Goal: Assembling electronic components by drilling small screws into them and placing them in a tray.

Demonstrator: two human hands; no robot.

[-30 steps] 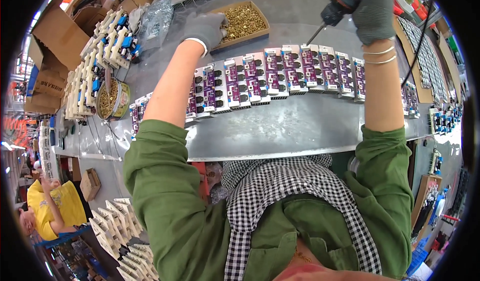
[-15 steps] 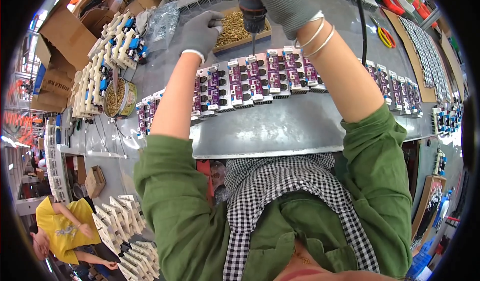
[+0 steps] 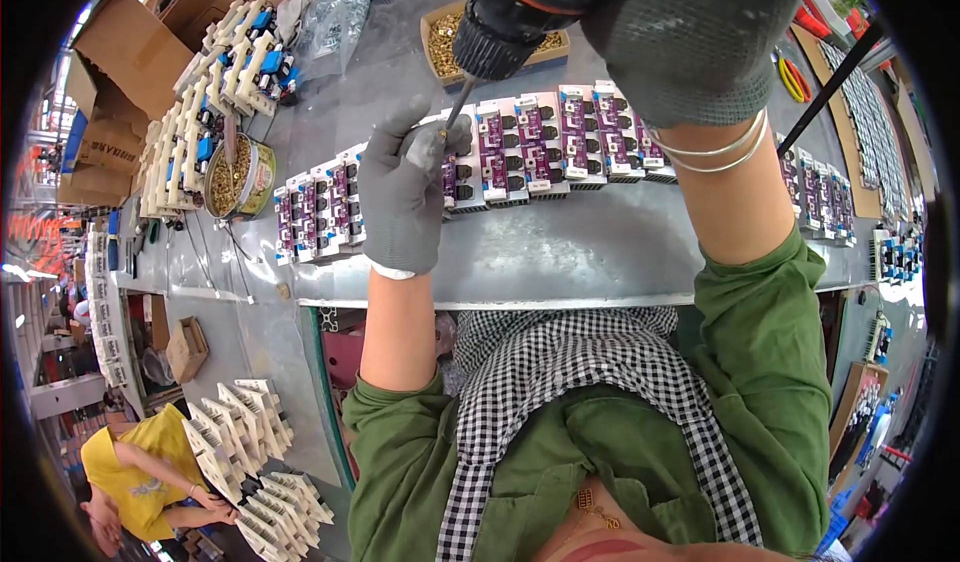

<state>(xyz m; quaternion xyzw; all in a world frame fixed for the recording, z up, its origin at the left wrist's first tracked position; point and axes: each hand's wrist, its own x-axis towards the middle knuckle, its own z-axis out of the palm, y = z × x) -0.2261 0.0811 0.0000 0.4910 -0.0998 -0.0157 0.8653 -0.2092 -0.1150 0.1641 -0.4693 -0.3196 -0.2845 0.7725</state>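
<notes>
My right hand (image 3: 690, 32), in a grey glove, grips a black electric screwdriver (image 3: 505, 27) held close under the camera, its thin bit (image 3: 458, 102) pointing down. My left hand (image 3: 405, 192), also gloved in grey, pinches a small brass screw at the bit's tip, just above a row of purple circuit boards on white heat sinks (image 3: 530, 147). The row runs across the grey metal workbench (image 3: 580, 247) from left to right.
A cardboard tray of brass screws (image 3: 445, 37) lies behind the boards. A round tin of screws (image 3: 232, 174) and stacked white units (image 3: 215, 92) stand at the left, cardboard boxes (image 3: 115, 57) beyond. Another person in yellow (image 3: 130, 472) sits low left by more white units (image 3: 255, 462).
My right hand has swung the screwdriver from the far right to the middle, close to the camera. My left hand has left the screw tray and come to the bit's tip.
</notes>
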